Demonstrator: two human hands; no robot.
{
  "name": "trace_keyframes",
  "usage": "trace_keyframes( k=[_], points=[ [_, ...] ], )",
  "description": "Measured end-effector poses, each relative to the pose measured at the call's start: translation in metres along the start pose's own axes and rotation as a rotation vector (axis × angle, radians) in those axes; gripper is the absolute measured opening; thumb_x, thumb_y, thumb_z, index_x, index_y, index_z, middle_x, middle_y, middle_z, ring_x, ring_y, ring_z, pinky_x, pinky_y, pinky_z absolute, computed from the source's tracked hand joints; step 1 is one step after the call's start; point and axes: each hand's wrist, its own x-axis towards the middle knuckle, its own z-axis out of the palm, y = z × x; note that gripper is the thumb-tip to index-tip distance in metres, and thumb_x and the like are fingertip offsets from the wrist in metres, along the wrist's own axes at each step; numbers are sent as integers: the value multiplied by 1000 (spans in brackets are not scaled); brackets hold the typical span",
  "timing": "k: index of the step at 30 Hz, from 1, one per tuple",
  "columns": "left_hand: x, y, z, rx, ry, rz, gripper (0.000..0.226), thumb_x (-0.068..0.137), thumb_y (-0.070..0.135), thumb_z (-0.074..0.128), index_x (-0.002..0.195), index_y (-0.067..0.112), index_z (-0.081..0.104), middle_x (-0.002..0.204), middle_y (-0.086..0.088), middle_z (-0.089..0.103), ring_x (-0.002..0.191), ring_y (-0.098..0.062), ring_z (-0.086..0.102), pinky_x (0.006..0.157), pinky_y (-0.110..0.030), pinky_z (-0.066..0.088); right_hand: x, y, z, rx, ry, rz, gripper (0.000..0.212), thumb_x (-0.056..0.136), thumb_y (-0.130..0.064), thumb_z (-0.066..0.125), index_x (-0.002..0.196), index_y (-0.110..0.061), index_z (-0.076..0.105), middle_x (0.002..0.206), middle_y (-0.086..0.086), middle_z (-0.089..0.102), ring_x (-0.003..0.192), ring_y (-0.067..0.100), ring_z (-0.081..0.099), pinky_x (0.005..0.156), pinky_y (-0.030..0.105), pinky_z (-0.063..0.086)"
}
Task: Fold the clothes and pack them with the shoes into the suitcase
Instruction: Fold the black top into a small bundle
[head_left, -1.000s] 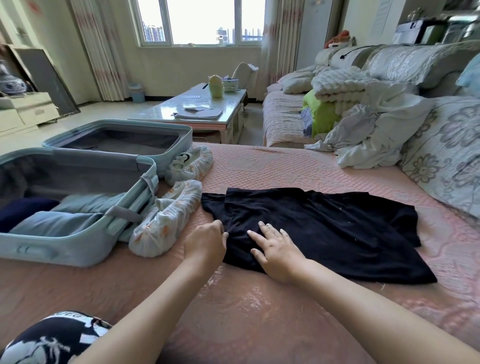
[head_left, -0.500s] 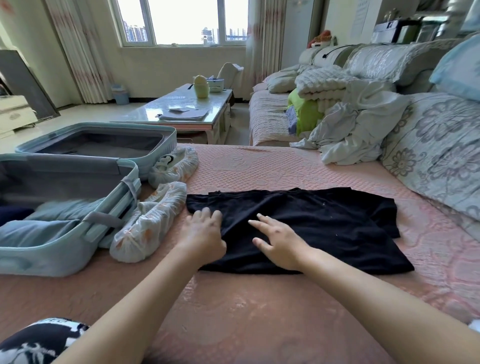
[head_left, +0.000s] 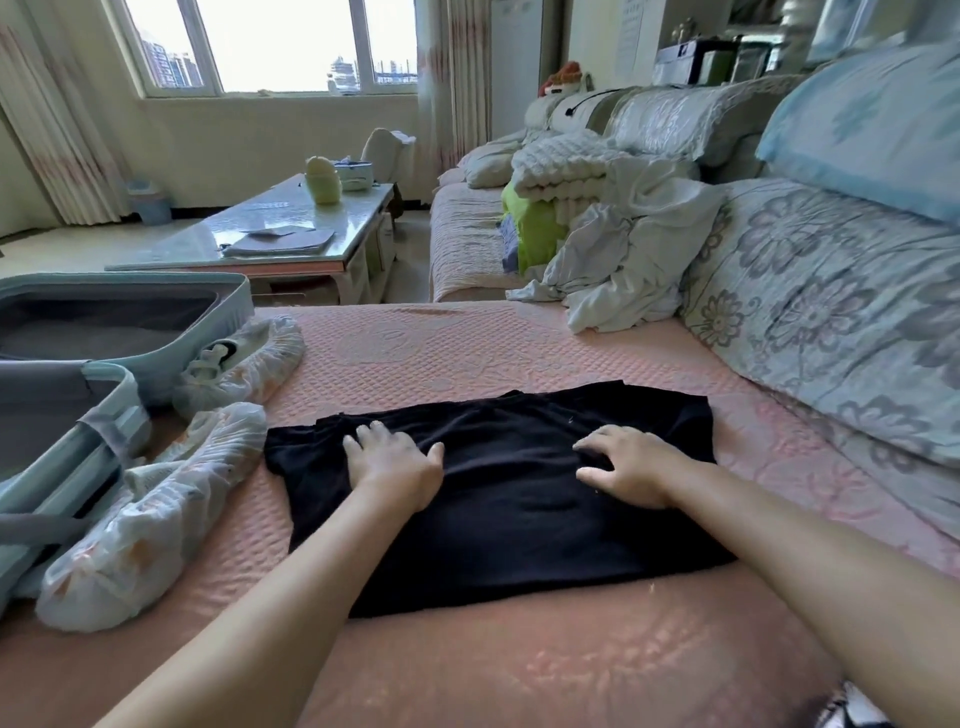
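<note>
Pink bedspread (head_left: 519, 343), open suitcase (head_left: 231, 312) nearby: left hand (head_left: 395, 467) flat and right hand (head_left: 631, 462) loosely bent press a soft, light black garment (head_left: 519, 535), probably best gripped at its corners.

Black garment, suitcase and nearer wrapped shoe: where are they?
black garment (head_left: 519, 519), head view, middle of the cloth
suitcase (head_left: 231, 317), head view, far half's right wall
nearer wrapped shoe (head_left: 156, 519), head view, middle of its cover

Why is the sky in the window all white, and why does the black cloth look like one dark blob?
Head view: daylight overexposes the window, washing the sky white; head view: against that brightness the black garment comes out so dark its folds barely show; head view: the coffee table top shines with glare.
</note>
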Motion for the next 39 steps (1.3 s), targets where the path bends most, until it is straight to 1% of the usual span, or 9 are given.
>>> trace_keyframes(
  k=[5,11,16,19,25,29,32,36,39],
  points=[
    [-1,104,-19,-201,183,497,53,99,49,38,142,18,42,148,-6,41,135,-28,37,108,-42,34,12,47,-11,42,195,101,36,98,-34,53,134,-32,58,139,-4,54,131,19,47,109,38,36],
    [-35,202,-13,-276,42,946,71,77,72,62,136,36,44,123,2,43,121,-22,39,97,-41,45,27,111,-7,25,183,266,42,100,-30,49,142,-29,50,149,0,48,135,25,44,112,38,34],
    [-55,238,-1,-135,-32,989,94,61,82,68,138,38,37,123,2,39,119,-20,38,91,-41,45,51,128,-13,30,51,337,67,97,-42,50,157,-26,25,164,5,25,150,27,25,118,44,25],
    [-51,242,1,-207,-11,952,62,73,65,69,126,38,50,116,2,44,114,-22,45,87,-38,45,57,132,-15,11,19,396,71,93,-46,49,157,-24,25,163,11,24,149,31,22,117,46,22],
    [-44,221,-6,-529,-71,1019,16,83,26,69,98,26,64,98,5,53,83,-13,51,76,-24,41,52,123,-24,-110,197,437,49,91,-49,52,124,-14,61,129,10,61,123,29,53,107,43,34],
    [-40,181,-17,-692,-66,949,11,83,23,75,88,27,66,84,12,63,72,1,55,69,-14,42,43,92,-42,377,297,441,23,81,-39,59,83,-16,61,92,6,67,94,29,64,75,32,46],
    [-36,140,-25,-768,-37,870,21,80,25,78,77,37,62,74,15,61,64,3,53,66,-14,43,43,52,-58,745,339,403,20,82,-31,66,74,-14,60,75,3,63,73,24,62,58,29,43],
    [-34,78,-32,-842,-14,724,21,78,21,80,74,33,63,66,13,59,59,-2,52,65,-24,45,49,-20,-72,1175,251,295,13,91,-24,68,93,-13,62,85,11,64,53,20,60,42,21,44],
    [-35,26,-33,-823,7,649,19,76,20,81,74,28,64,63,12,59,58,-6,51,63,-26,44,50,-76,-77,1543,42,119,11,101,-18,58,109,-11,57,104,14,64,70,21,69,48,26,54]
  ],
)
